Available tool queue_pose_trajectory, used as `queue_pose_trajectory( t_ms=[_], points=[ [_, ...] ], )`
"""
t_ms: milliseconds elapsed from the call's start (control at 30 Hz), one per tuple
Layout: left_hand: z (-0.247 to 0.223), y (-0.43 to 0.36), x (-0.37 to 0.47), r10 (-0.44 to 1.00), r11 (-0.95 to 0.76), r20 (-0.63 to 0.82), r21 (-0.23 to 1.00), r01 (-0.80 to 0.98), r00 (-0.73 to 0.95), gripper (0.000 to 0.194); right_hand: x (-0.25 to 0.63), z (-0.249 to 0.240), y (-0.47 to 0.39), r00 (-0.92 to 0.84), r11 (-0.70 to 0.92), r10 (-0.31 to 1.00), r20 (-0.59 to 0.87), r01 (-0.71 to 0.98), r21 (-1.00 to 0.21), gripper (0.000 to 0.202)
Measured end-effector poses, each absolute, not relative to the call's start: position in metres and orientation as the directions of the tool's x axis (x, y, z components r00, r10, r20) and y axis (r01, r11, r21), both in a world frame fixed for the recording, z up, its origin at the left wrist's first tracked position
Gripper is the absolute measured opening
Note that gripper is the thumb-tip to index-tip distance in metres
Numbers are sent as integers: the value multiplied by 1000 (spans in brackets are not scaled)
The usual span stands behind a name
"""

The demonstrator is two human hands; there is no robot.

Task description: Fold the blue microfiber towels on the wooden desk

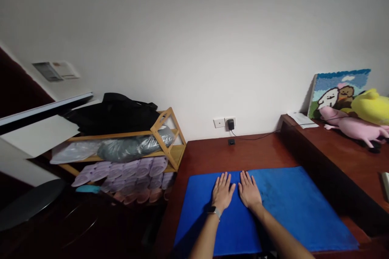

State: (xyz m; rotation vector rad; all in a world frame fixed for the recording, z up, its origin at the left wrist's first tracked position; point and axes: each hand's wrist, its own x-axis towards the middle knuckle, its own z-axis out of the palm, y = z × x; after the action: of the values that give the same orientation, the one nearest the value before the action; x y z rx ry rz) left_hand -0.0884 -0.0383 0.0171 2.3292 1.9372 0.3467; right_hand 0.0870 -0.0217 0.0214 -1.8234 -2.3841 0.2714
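My left hand lies flat, palm down, with its fingers stretched out on a darker blue sheet. A watch with a light strap is on that wrist. My right hand is also flat, close to the left one, near the line where the darker sheet meets a lighter blue sheet. Dark smudges mark the lighter sheet beside the right hand. Whether the two blue areas are separate pieces or one joined piece, I cannot tell. Neither hand holds anything.
Both blue areas lie on a reddish-brown desk. Behind it, a black plug adapter sits in a wall socket. A wooden rack with bagged items and rolled lilac slippers stands left. A raised ledge at right holds plush toys.
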Motion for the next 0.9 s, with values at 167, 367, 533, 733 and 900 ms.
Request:
queue_pose_trajectory(
  t_ms=[167, 367, 533, 733, 900],
  points=[
    [20, -50, -186, 997, 32, 66, 145, 989, -42, 72, 86, 31, -25, -249, 240, 969, -5, 940, -241, 66],
    [14, -61, -266, 986, 138, 72, 135, 981, -148, 71, 86, 26, -25, -249, 241, 968, -5, 941, -239, 66],
    [17, -62, -272, 987, 137, 62, 141, 980, -147, 68, 86, 22, -24, -250, 243, 968, 1, 941, -233, 66],
    [39, -61, -229, 967, 68, 232, 143, 987, -100, 63, 84, 23, -24, -253, 244, 967, -8, 940, -240, 65],
    [38, -48, -108, 950, -202, 281, 212, 956, 138, 61, 85, 17, -21, -261, 252, 965, -6, 939, -236, 65]
  ],
)
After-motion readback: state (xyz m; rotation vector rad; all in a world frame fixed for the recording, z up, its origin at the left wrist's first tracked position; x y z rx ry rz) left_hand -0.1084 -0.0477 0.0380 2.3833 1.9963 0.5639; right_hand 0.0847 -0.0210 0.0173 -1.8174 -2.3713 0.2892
